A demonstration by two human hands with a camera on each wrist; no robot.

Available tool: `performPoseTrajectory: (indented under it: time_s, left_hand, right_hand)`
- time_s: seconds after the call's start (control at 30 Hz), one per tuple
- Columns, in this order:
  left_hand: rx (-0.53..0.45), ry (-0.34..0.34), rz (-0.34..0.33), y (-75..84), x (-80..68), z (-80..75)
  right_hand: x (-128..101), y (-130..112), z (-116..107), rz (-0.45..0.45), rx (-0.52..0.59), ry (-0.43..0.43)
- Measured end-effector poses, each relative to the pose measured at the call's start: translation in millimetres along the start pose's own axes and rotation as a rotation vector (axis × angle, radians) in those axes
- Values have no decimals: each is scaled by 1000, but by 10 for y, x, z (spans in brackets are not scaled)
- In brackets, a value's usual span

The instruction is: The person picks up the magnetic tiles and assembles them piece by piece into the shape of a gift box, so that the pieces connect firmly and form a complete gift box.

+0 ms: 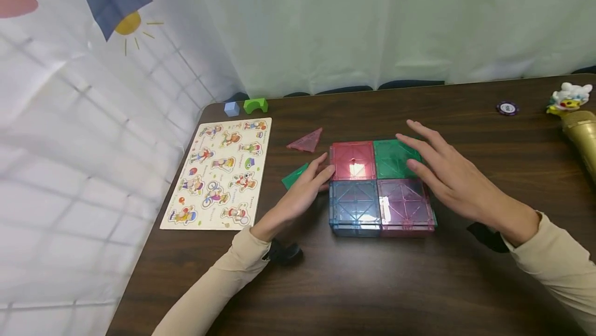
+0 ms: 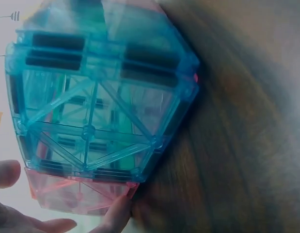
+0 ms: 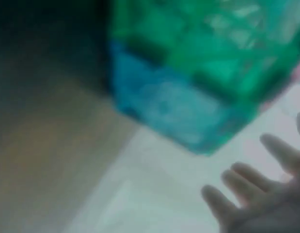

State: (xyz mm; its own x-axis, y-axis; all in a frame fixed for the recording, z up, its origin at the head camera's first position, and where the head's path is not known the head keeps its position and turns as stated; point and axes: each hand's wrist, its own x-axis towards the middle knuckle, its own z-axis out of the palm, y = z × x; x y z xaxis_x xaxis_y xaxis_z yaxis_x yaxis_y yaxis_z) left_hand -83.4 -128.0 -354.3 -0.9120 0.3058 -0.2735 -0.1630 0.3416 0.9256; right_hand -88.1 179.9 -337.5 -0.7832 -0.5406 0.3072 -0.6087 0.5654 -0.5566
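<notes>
A low box of see-through magnetic tiles stands on the table, its top made of a red tile [image 1: 346,162], a green tile [image 1: 391,160], a blue tile [image 1: 355,205] and a purple tile [image 1: 404,204]. At the box's left side is my left hand [image 1: 302,186]; in the left wrist view one fingertip [image 2: 118,213] touches a pink side tile [image 2: 72,196]. My right hand [image 1: 456,180] is spread beside the right side, its fingers over the green corner. In the blurred right wrist view its fingers [image 3: 244,187] look apart from a blue side tile [image 3: 164,102].
Left of the box lie a pink triangle tile [image 1: 307,141] and a green tile [image 1: 294,175], partly behind my left hand. Farther left are a picture puzzle board [image 1: 205,170], a blue cube [image 1: 232,108] and a green arch block [image 1: 255,105]. A poker chip [image 1: 507,108], figurine [image 1: 569,99] and gold microphone [image 1: 582,134] sit right.
</notes>
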Motion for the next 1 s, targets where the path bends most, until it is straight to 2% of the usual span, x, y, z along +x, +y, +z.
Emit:
performPoseTrajectory:
  time_s: [0.13, 0.33, 0.4, 0.5, 0.6, 0.67, 0.77, 0.9, 1.0]
  left_hand:
    - [28, 20, 6, 14, 56, 17]
    - [80, 26, 19, 39, 138, 4]
    - [108, 34, 43, 58, 166, -35]
    - [242, 77, 108, 107, 222, -178]
    - [453, 143, 162, 134, 329, -408]
    - [599, 167, 169, 131, 432, -550]
    - [776, 156, 124, 103, 587, -676]
    - [878, 102, 71, 45, 750, -718]
    - [906, 101, 85, 16, 824, -720]
  right_hand:
    - [-59, 152, 14, 78, 116, -34]
    - [-108, 273, 74, 63, 171, -88]
    - [-118, 289, 87, 66, 182, -94]
    - [-134, 302, 90, 66, 193, -96]
    - [-144, 307, 94, 67, 192, -90]
    - [-146, 306, 100, 69, 187, -84]
    - [-151, 302, 115, 68, 176, -76]
    - [-157, 298, 131, 57, 149, -66]
    - [-155, 295, 136, 49, 139, -64]
